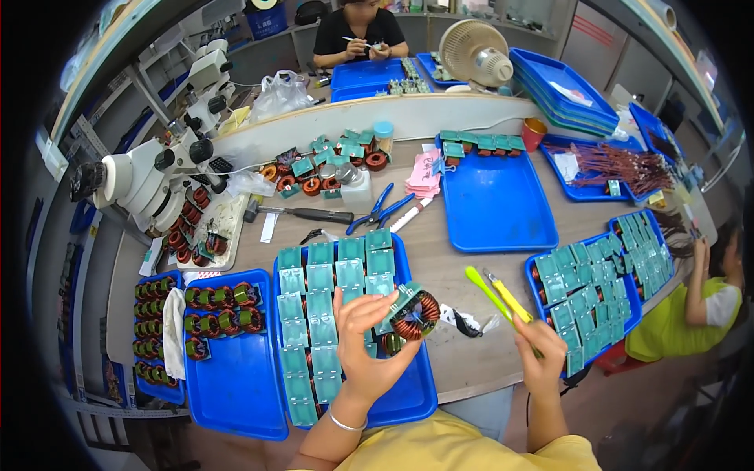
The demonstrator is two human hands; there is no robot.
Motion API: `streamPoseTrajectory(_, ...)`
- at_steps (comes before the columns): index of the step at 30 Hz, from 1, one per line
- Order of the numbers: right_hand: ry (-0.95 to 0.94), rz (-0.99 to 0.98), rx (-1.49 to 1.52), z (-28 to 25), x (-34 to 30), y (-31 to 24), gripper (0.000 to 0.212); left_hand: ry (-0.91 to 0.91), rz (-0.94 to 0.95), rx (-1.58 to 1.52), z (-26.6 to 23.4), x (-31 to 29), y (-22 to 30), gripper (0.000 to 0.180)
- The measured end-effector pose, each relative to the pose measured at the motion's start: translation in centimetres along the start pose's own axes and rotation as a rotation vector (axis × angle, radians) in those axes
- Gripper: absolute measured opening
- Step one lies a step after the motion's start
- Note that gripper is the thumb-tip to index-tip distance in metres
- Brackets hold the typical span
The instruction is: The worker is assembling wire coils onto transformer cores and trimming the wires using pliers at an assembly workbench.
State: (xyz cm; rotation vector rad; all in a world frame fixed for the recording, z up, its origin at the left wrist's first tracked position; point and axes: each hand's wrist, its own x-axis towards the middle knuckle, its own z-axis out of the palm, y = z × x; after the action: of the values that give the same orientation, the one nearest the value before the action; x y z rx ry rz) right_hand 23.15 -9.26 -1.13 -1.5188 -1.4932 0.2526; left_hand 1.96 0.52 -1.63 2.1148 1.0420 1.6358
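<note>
My left hand (367, 345) pinches a toroidal coil (416, 315) with copper windings and a small green circuit board on its side, held up above a blue tray (424, 385). Rows of green-board coils (320, 276) fill much of that tray. To the right, my right hand (542, 349) is closed around two slim tools. One is a lime-green stick (485, 289) with a rounded end. The other is a yellow-handled tool (510, 298) with a metal tip, its exact kind unclear. Both point up and left, apart from the coil.
More coil trays stand left (236, 392) and right (585, 314). Behind are blue-handled pliers (380, 210), a hammer (314, 214), a large blue tray (499, 204) and a microscope (137, 184). Co-workers sit across the bench (360, 35) and at right (711, 294).
</note>
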Motion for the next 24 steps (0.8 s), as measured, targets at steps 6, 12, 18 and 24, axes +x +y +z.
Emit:
streamPoseTrajectory(6,-0.189,-0.111,0.164,0.4,-1.5,-1.4,0.037,0.006,-0.004,-0.034,-0.3,-0.3,-0.1,0.056)
streamPoseTrajectory(12,-0.276,-0.015,0.304,0.4,-1.8,-1.9,0.033,-0.002,0.062,0.038,-0.5,-0.2,0.2,0.057)
streamPoseTrajectory(18,-0.294,-0.095,0.253,0.2,-1.8,-2.1,0.031,0.021,0.071,0.056,-0.8,-0.1,0.2,0.057)
streamPoseTrajectory(24,-0.419,-0.074,0.394,0.4,-1.5,-1.9,0.032,0.033,0.008,0.009,-0.7,-0.1,0.0,0.055)
